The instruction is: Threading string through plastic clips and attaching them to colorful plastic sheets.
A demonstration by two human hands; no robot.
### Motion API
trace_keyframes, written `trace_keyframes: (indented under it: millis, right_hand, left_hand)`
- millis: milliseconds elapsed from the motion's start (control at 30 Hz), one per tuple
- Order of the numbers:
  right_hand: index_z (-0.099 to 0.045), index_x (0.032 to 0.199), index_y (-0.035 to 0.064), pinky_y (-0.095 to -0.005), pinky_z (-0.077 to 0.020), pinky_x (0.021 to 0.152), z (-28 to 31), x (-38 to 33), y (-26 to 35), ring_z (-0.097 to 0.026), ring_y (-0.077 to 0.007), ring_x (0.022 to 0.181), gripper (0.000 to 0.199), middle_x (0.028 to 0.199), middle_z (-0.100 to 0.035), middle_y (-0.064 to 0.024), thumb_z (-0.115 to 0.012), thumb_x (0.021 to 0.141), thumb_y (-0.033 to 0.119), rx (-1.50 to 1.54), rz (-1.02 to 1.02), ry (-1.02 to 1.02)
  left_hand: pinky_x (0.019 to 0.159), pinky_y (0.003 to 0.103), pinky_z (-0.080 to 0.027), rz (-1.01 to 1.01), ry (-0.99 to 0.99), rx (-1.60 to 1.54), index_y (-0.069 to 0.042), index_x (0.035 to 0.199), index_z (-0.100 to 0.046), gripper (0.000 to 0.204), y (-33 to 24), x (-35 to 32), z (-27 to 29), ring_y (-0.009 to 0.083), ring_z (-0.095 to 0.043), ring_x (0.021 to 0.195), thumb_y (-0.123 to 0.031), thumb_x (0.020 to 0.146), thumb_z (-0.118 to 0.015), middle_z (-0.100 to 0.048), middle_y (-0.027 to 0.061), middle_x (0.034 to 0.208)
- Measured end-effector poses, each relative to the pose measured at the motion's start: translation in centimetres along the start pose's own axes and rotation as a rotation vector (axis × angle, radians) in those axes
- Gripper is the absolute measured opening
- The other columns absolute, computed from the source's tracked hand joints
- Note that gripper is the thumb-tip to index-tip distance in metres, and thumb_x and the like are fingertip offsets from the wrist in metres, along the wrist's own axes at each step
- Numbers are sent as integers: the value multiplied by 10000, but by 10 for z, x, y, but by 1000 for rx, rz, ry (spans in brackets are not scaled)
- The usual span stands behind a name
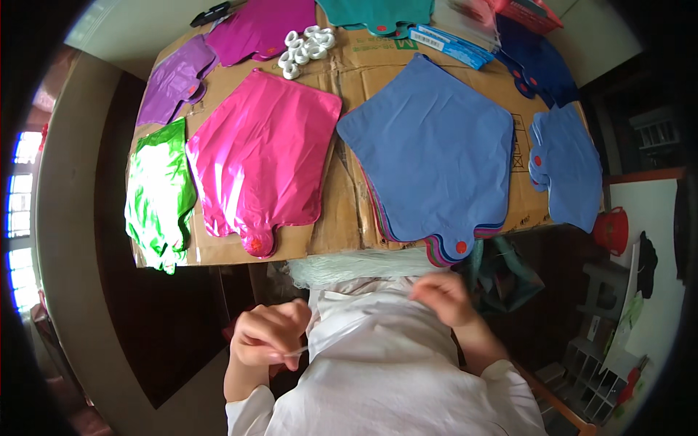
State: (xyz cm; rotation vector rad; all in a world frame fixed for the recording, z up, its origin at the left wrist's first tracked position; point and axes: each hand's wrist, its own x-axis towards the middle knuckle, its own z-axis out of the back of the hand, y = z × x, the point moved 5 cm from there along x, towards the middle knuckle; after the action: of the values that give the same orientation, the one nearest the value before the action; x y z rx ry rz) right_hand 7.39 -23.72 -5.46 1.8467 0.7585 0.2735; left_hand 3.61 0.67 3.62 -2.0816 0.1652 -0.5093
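Observation:
My left hand is closed in a pinch in front of my white shirt, with a short piece of thin white string poking out of its fingertips. Over on the right, my right hand is raised near the table edge with its fingers curled; motion blurs it, and whether it holds anything does not show. Between the hands and the table lies a bundle of whitish strings. Closest on the tabletop are a flat pink foil balloon and a stack of flat balloons topped by a blue one, their necks toward me.
Cardboard covers the table. Around its edges lie green, purple, magenta, teal, navy and light blue balloons. White string rolls and a blue packet sit at the back.

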Motion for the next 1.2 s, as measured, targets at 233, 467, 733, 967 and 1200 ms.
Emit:
trace_keyframes:
  millis: [233,467,733,967,1200]
  right_hand:
    - [-612,825,-7,-283,-446,592,-60,-2,48,-602,-174,665,117,742,-632,-87,-538,872,71,-88,273,600]
    - [-579,756,14,-303,-401,499,-46,32,22,-518,-152,540,122,664,-578,-63,-550,840,97,-324,129,103]
    - [-592,771,15,-304,-400,462,-60,28,58,-541,-187,498,145,593,-573,-70,-520,879,79,67,516,346]
    - [-590,780,67,-345,-432,517,-93,32,7,-580,-254,579,25,645,-574,-84,-590,789,90,-478,351,361]
    - [-610,779,59,-327,-392,465,-67,44,30,-534,-216,513,27,659,-574,-61,-588,792,53,-497,410,20]
  left_hand:
    - [752,343,-341,104,-226,1777,-75,875,-638,284,-2,11,-8,227,-525,852,-86,591,-649,-634,34,838]
    - [590,326,-308,-139,-232,-352,-30,610,-566,183,5,-15,-19,182,-445,629,-99,776,-599,-567,51,571]
    - [617,311,-373,131,-114,1073,-27,671,-621,117,-2,4,-17,215,-484,615,-32,562,-579,-600,67,656]
    - [617,329,-363,-14,-375,427,-13,847,-672,173,19,-2,-9,189,-477,653,-10,691,-598,-647,79,724]
    - [608,295,-379,0,-118,274,21,779,-665,144,27,0,-10,166,-452,638,-29,702,-555,-674,99,765]
